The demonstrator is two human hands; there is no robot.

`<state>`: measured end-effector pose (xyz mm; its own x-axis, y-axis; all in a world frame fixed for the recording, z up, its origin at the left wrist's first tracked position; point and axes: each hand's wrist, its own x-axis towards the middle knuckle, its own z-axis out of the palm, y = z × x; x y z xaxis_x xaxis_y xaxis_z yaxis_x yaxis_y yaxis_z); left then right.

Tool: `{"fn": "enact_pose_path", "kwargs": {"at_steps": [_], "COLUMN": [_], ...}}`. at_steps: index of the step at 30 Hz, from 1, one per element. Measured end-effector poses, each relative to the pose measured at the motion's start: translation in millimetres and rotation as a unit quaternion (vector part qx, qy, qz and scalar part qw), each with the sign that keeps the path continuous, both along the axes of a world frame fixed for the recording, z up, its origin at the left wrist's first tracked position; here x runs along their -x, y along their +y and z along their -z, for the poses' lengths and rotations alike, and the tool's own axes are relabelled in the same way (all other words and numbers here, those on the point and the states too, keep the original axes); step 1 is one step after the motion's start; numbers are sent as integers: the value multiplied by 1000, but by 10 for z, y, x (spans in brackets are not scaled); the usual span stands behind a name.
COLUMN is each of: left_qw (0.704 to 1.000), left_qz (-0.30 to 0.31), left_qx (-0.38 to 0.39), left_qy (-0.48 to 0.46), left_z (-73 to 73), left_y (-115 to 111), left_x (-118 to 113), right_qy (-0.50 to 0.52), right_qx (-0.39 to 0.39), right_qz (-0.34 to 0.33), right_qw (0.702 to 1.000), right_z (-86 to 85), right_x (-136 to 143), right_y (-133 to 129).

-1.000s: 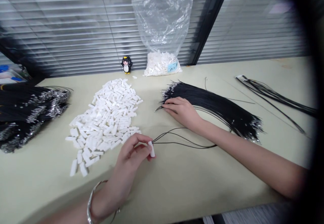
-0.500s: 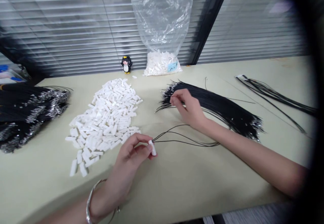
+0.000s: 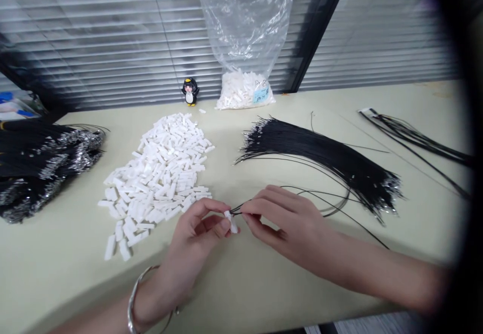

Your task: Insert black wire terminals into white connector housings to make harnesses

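Observation:
Between the thumb and fingers of my left hand [image 3: 199, 233] is a small white connector housing [image 3: 231, 221], tilted, with thin black wires [image 3: 236, 210] coming out of its upper end. My right hand [image 3: 287, 218] is close beside it, thumb and forefinger pinched on a black wire near the housing. The wire's tip and how far it sits in the housing are hidden. Wires trail out behind my right hand. Beyond it lies a thick bundle of black wires [image 3: 313, 148] with shiny metal ends. Left of my hands spreads a pile of white connector housings [image 3: 162, 168].
More black wires with metal ends [image 3: 45, 168] lie at the far left. At the back stand a penguin figurine [image 3: 190, 92] and a clear plastic bag [image 3: 245, 90] of white pieces. A wired connector harness [image 3: 411, 135] lies at the right, before window blinds [image 3: 113, 37].
My right hand has come from the wire bundle's near end to the housing, now pinching a wire there. My left hand still holds the housing in nearly the same place.

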<state>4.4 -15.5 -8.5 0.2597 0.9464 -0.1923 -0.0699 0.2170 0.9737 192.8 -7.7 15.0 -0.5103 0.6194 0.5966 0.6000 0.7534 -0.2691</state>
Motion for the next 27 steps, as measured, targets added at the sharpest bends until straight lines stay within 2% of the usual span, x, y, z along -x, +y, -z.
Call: {"fn": "enact_pose_path", "kwargs": {"at_steps": [12,20,27], "left_qw": [1000,1000,999], "left_qz": [0,6,-10], "left_qx": [4,-7,-15], "left_qy": [-7,-10,-29], "left_z": [-18,17,29], "left_y": [-15,-21,-28], "left_x": [-5,7,-2], "right_qy": [-14,-46,-63], "right_qx": [-3,-33,-10], "right_qz": [-3,4,5], "right_qw": [1000,998,998], "right_z": [32,41,15], "right_x": [-28,-32,-43], "right_y": [22,-2,-16]}}
